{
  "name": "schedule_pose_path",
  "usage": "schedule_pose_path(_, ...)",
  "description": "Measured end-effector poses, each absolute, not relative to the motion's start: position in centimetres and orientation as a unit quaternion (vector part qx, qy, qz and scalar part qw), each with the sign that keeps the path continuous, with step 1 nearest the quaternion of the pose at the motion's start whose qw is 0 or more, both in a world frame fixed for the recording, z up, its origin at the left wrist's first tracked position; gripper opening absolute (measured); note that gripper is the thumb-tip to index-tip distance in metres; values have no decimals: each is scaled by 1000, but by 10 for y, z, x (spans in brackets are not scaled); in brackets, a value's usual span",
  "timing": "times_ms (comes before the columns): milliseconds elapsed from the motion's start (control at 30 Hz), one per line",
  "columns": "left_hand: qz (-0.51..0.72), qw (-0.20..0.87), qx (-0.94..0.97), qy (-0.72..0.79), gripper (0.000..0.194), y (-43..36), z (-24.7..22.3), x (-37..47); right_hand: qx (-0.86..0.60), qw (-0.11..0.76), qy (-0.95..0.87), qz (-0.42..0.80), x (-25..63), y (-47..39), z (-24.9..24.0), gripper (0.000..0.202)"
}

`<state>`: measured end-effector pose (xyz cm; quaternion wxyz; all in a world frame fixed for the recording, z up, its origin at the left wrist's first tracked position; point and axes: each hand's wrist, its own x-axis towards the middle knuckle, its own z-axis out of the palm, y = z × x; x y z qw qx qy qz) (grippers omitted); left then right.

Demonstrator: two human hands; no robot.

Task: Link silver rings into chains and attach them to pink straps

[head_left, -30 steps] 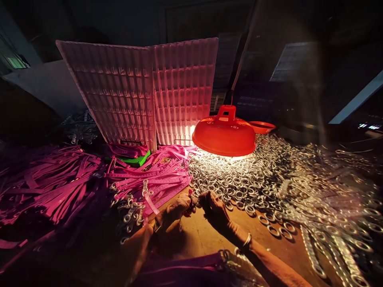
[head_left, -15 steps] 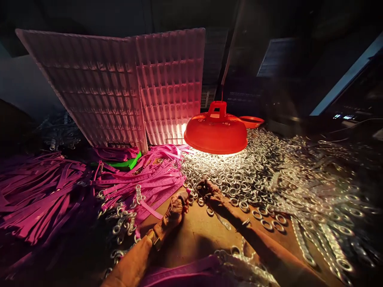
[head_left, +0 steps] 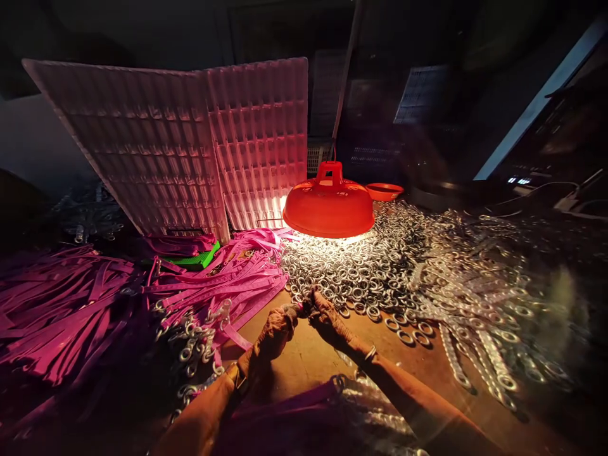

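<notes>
Near the middle of the table, my left hand point(head_left: 279, 329) is closed round something pink, probably a strap end, of which only a bit shows at the fingertips. My right hand point(head_left: 323, 315) meets it from the right, its fingers pinched together; what they hold is too small and dark to tell. Just beyond both hands spreads a large heap of metal rings point(head_left: 351, 272), lit by a red lamp point(head_left: 329, 209). Pink straps point(head_left: 237, 272) lie to the left of my hands, with metal rings and chains at their near ends.
Behind stand two ribbed plastic panels point(head_left: 261, 139). A green tray point(head_left: 202, 258) lies under pink straps. More pink straps point(head_left: 52, 304) spread at the far left, and metal chains point(head_left: 494, 348) at the right. An orange bowl point(head_left: 386, 191) sits behind the lamp.
My right hand has come closer to my left, away from the ring heap, and their fingertips now meet. The view has shifted slightly, so the lamp appears further left.
</notes>
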<state>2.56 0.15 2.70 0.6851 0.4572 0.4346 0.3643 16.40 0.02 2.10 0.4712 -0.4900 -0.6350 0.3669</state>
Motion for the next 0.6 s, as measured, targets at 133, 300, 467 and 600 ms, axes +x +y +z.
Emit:
schedule_pose_path(133, 364, 652, 486, 454, 39, 0, 19, 25, -494, 434, -623, 423, 164, 1, 27, 24)
schedule_pose_path(300, 344, 674, 483, 441, 36, -7, 37, 18, -453, 387, -686, 418, 166, 2, 46, 25)
schedule_pose_path(467, 278, 730, 434, 448, 35, -16, 79, 3, -439, 263, -760, 401, 173, -32, 64, 22)
schedule_pose_path(600, 156, 740, 469, 455, 33, -34, 91, -9, -441, 224, -830, 256, 180, -89, 63, 27)
